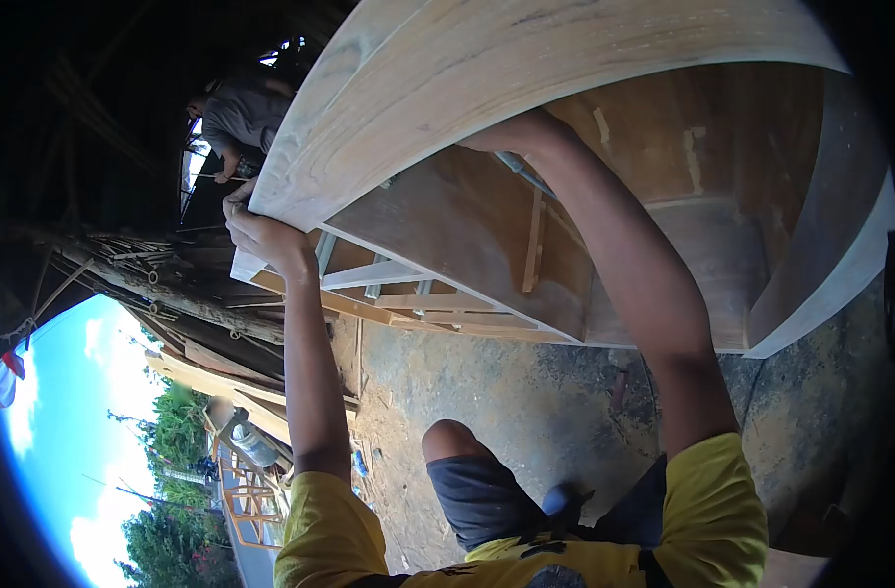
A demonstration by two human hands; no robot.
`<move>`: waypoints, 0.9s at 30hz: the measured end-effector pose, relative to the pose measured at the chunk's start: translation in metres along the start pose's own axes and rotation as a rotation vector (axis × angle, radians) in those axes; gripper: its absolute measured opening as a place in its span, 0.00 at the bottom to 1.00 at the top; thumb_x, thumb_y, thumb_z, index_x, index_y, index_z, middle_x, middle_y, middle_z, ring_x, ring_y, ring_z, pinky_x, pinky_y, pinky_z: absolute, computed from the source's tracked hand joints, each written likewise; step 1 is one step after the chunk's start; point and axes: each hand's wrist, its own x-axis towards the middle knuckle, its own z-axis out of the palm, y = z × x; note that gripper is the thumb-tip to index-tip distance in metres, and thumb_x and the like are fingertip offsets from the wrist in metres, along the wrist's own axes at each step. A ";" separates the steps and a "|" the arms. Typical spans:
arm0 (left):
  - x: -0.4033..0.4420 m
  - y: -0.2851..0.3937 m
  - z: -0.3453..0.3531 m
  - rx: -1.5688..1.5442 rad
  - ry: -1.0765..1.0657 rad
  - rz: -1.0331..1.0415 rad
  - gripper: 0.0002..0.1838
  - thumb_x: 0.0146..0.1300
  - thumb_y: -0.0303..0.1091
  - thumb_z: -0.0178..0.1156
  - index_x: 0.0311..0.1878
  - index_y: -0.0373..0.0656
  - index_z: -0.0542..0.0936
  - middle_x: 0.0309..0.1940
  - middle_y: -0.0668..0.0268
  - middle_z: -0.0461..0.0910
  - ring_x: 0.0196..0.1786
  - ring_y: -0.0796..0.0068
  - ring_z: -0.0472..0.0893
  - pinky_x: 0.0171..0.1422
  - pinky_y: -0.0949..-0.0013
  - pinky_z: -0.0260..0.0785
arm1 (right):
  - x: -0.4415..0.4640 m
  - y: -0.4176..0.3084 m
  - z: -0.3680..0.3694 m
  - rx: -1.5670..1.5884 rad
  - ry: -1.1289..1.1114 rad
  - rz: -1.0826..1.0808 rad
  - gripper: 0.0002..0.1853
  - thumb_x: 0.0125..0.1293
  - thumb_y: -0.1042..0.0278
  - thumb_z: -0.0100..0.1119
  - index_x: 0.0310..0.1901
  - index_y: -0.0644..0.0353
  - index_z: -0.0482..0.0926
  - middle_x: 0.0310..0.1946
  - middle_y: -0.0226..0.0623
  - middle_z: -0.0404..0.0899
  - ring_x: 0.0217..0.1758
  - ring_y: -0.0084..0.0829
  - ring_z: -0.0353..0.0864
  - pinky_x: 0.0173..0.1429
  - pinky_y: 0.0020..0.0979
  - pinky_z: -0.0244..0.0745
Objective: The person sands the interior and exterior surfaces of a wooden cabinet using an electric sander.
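A large wooden piece of furniture [447, 98] with a curved pale panel and brown inner compartments fills the upper part of the view. My left hand [263, 235] is closed round the left end of the curved panel. My right arm reaches into the opening under the panel's curved edge. Only the back of my right hand [501, 135] shows there; its fingers are hidden behind the panel. Close to the right wrist, a grey metal bar or clamp [526, 172] runs inside the piece. Slats and more metal bars [325, 252] lie inside the frame near my left wrist.
Another person [244, 118] bends over at the upper left. A concrete floor [487, 392] with dust and a dark tool [619, 390] lies below. Poles and boards [193, 304] are stacked at the left, beside a wooden frame [247, 500] and a metal container [251, 443].
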 end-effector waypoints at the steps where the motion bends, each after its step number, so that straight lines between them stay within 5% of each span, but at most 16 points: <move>1: 0.002 -0.002 -0.001 -0.009 0.021 0.003 0.28 0.76 0.44 0.37 0.41 0.34 0.83 0.43 0.51 0.82 0.47 0.52 0.79 0.58 0.50 0.69 | 0.001 -0.005 0.001 -0.061 -0.002 0.012 0.36 0.58 0.50 0.80 0.65 0.57 0.80 0.62 0.42 0.83 0.64 0.39 0.81 0.70 0.40 0.76; 9: 0.000 -0.001 -0.003 0.067 0.016 0.137 0.26 0.75 0.42 0.38 0.41 0.34 0.83 0.41 0.51 0.83 0.44 0.56 0.81 0.54 0.55 0.72 | -0.023 -0.009 0.005 -0.098 -0.037 0.041 0.31 0.64 0.52 0.77 0.64 0.56 0.79 0.62 0.40 0.83 0.64 0.38 0.80 0.69 0.40 0.75; 19: -0.001 0.002 -0.005 0.128 0.017 0.237 0.20 0.72 0.33 0.40 0.38 0.39 0.83 0.37 0.56 0.83 0.47 0.54 0.75 0.59 0.54 0.62 | -0.021 0.016 0.009 -0.186 -0.041 -0.071 0.32 0.61 0.54 0.80 0.64 0.58 0.79 0.59 0.42 0.84 0.63 0.41 0.81 0.67 0.41 0.76; 22: -0.001 0.003 -0.006 0.128 0.013 0.245 0.20 0.73 0.34 0.40 0.39 0.40 0.84 0.37 0.58 0.82 0.46 0.55 0.74 0.59 0.55 0.61 | -0.037 -0.010 0.009 0.030 -0.068 -0.064 0.32 0.62 0.57 0.79 0.64 0.59 0.78 0.59 0.42 0.83 0.63 0.42 0.81 0.68 0.42 0.75; 27: -0.001 0.006 -0.006 0.154 0.039 0.294 0.21 0.72 0.32 0.38 0.37 0.36 0.83 0.36 0.55 0.82 0.42 0.55 0.74 0.55 0.56 0.65 | -0.049 -0.035 0.013 -0.120 -0.106 0.152 0.39 0.54 0.59 0.84 0.66 0.63 0.75 0.61 0.50 0.80 0.64 0.43 0.79 0.71 0.42 0.72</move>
